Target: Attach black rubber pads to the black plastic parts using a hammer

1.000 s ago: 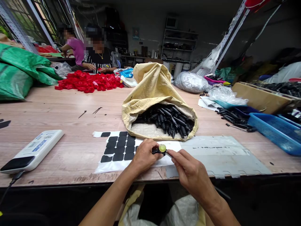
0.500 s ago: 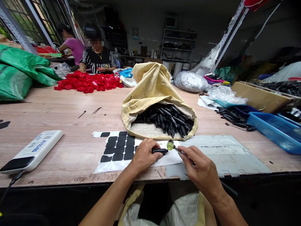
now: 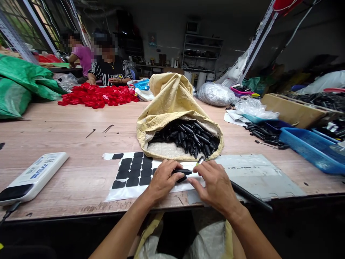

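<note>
My left hand [image 3: 164,180] is closed on a black pen-shaped tube [image 3: 185,172], pinching it above the white backing sheet. A small dark flat piece [image 3: 182,178] shows just under the tube. My right hand [image 3: 215,181] keeps a small hammer tucked in the palm; its black handle [image 3: 252,196] sticks out past the wrist and its head [image 3: 201,160] shows beyond the fingers. The right thumb and forefinger are apart, close to the tube's free end. Rounded black stickers [image 3: 134,173] cover the left part of the backing sheet [image 3: 118,194].
Ahead lies a yellow woven sack [image 3: 169,104] spilling black tubes [image 3: 194,138]. A white power bank [image 3: 35,176] is at left, a grey mat [image 3: 258,176] and blue basket [image 3: 309,144] at right. Two people sit beyond a heap of red parts [image 3: 99,95].
My right hand has come left toward the tube, and the hammer now lies back in the palm with thumb and forefinger freed. The left hand still pinches the tube; the view shifted slightly.
</note>
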